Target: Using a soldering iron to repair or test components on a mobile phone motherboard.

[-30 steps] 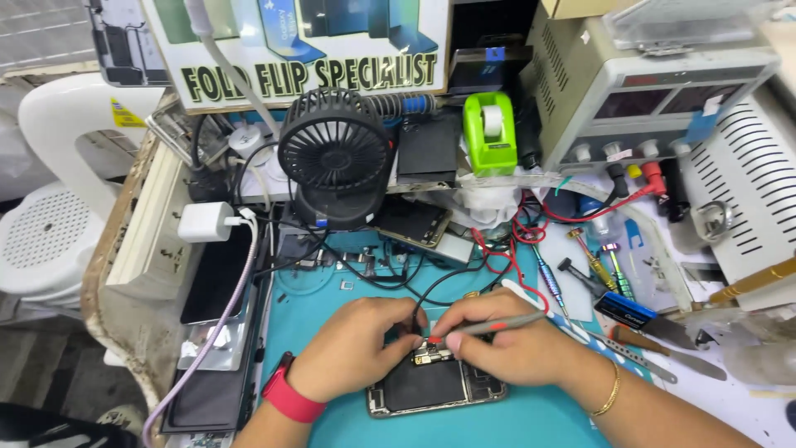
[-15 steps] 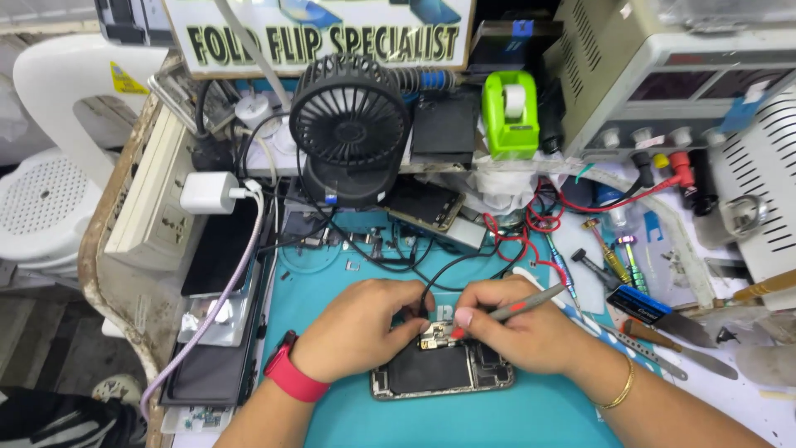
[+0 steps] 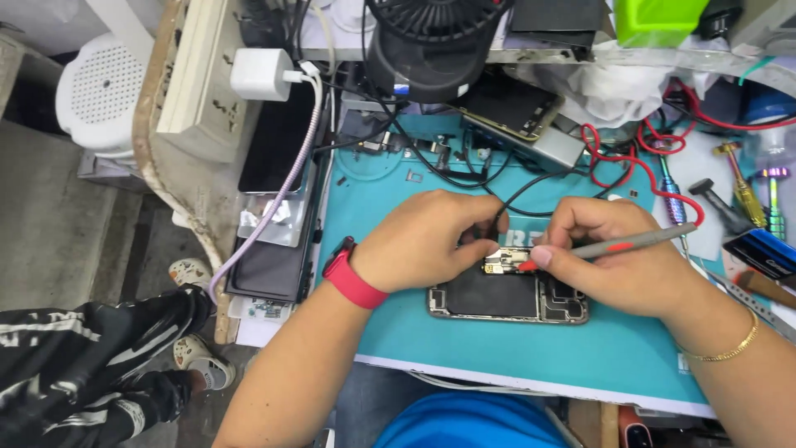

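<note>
Since the earlier frame our view has dropped and drawn closer: the black fan (image 3: 435,41) now sits cut off at the top edge, and our hands fill the centre. We press our left hand (image 3: 423,241), red band at the wrist, onto the upper end of the opened phone (image 3: 507,294), fingers bent down against it. Our right hand (image 3: 618,257) pinches a grey pen-like tool (image 3: 618,243), its red tip touching the phone's upper part. Both hands nearly meet. Beneath the phone, centre frame, lies the teal mat (image 3: 497,348); red wires (image 3: 647,149) curl at upper right.
</note>
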